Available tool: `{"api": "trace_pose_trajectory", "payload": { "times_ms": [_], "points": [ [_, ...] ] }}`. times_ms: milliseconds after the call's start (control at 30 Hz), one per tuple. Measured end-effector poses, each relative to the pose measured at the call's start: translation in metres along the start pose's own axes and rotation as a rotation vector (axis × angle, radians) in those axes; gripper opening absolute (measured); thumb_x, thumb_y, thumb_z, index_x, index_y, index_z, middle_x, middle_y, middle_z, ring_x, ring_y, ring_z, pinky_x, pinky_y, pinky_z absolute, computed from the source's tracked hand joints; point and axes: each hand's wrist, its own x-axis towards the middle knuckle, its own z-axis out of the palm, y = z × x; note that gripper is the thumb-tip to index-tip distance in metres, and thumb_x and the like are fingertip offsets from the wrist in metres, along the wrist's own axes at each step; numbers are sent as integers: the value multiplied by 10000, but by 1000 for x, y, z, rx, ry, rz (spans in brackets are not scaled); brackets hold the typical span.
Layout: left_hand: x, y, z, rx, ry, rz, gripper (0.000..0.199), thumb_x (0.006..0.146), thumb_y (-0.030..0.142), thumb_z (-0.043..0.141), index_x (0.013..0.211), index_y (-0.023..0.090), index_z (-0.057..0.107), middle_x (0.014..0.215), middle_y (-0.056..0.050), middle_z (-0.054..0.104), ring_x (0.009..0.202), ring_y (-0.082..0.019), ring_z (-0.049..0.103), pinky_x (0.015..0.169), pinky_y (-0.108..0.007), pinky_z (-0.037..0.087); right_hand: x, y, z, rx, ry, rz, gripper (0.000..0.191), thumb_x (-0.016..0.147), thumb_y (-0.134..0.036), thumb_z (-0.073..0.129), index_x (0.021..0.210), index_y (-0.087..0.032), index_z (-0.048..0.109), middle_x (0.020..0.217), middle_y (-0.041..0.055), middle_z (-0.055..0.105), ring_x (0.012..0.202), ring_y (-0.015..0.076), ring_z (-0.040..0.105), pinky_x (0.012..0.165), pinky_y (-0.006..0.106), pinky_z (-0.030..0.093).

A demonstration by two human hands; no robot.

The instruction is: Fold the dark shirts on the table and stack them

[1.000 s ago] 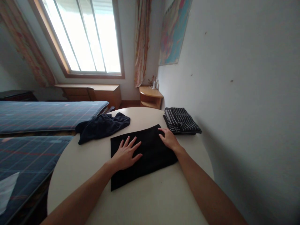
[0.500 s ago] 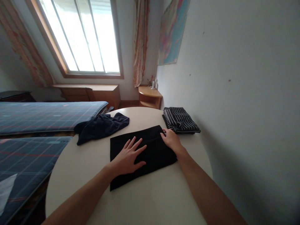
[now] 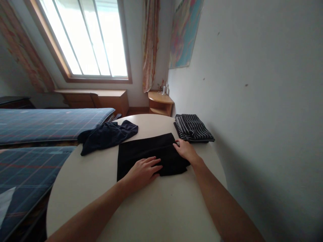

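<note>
A folded black garment (image 3: 148, 146) lies on the round cream table (image 3: 161, 208); its exact kind I cannot make out. My left hand (image 3: 143, 171) rests on its near part, fingers stretched to the right over the cloth, covering some of the near edge. At the right edge, my right hand (image 3: 186, 150) has its fingers curled and closed on the cloth. Just beyond that hand sits a stack of folded black-and-white striped cloth (image 3: 194, 127). A crumpled dark navy garment (image 3: 108, 134) lies at the table's far left.
To the left stand beds with blue plaid mattresses (image 3: 50, 124), close to the table. The wall (image 3: 264, 134) runs along the right side. Beyond the table are a corner shelf (image 3: 160, 97), a wooden desk (image 3: 111, 97) and a window (image 3: 88, 40).
The black garment's near edge has come up away from me, so it covers less table. My left hand has gone from spread flat to fingers closer together, lower on the cloth. My right hand stays put.
</note>
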Motion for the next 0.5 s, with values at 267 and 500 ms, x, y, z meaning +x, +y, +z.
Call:
{"api": "trace_pose_trajectory", "payload": {
  "times_ms": [267,500],
  "points": [
    [-1,-3,4,-90,129,-42,304,994,327,495,1211,282,704,1314,-4,663,1240,-237,598,1032,-420,508,-3,3,-1,-16,3,5,450,936,-372,564,1343,-180,572,1080,140,736,1026,288,687,862,347,484],
    [-1,-2,5,-130,160,-6,295,980,293,508,1198,268,705,1259,-20,694,1194,-222,624,1013,-394,518,-4,2,-10,-54,49,11,404,914,-340,602,1294,-204,610,1072,132,737,1004,274,696,866,342,490]
  ]
}}
